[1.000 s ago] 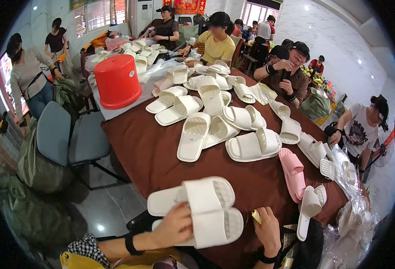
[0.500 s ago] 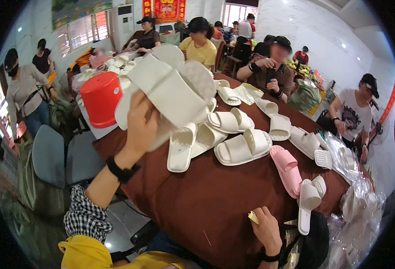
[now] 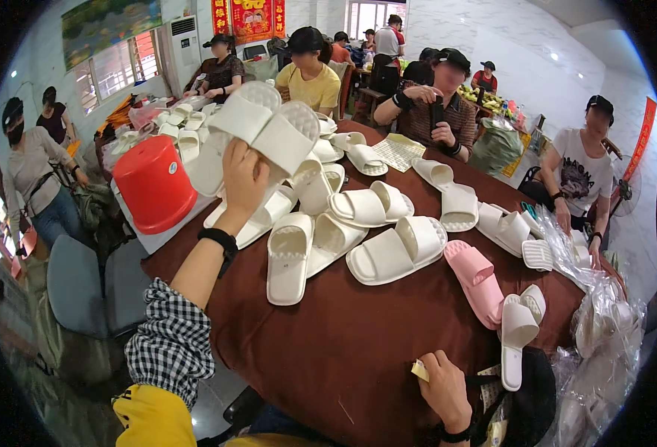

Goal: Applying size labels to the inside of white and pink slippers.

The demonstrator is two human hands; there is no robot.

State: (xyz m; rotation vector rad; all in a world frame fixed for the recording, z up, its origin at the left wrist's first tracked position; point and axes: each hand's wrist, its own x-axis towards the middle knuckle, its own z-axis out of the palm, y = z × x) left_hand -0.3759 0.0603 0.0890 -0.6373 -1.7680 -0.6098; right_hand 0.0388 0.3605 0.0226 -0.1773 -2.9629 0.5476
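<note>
My left hand (image 3: 245,175) is closed around a pair of white slippers (image 3: 273,128), lifted over the far left part of the brown-covered table. Near the table's front edge, my right hand (image 3: 445,391) pinches a small pale yellow piece (image 3: 420,370), perhaps a sticker, between thumb and fingers. Several more white slippers (image 3: 397,249) lie in pairs across the middle. A pink slipper (image 3: 474,283) rests to their right. Beside it lies another white pair (image 3: 518,335), just beyond my right hand.
A red bucket (image 3: 154,185) stands upside down at the left, before a heap of white slippers (image 3: 187,119). Clear plastic bags (image 3: 600,328) gather along the right edge. Grey chairs (image 3: 77,287) stand at the left. Across the table a person (image 3: 436,112) holds a dark object; others sit around.
My left hand has drawn the white slippers slightly lower and farther from my view, turning them so both uppers show. My right hand stays almost in place with the yellow piece.
</note>
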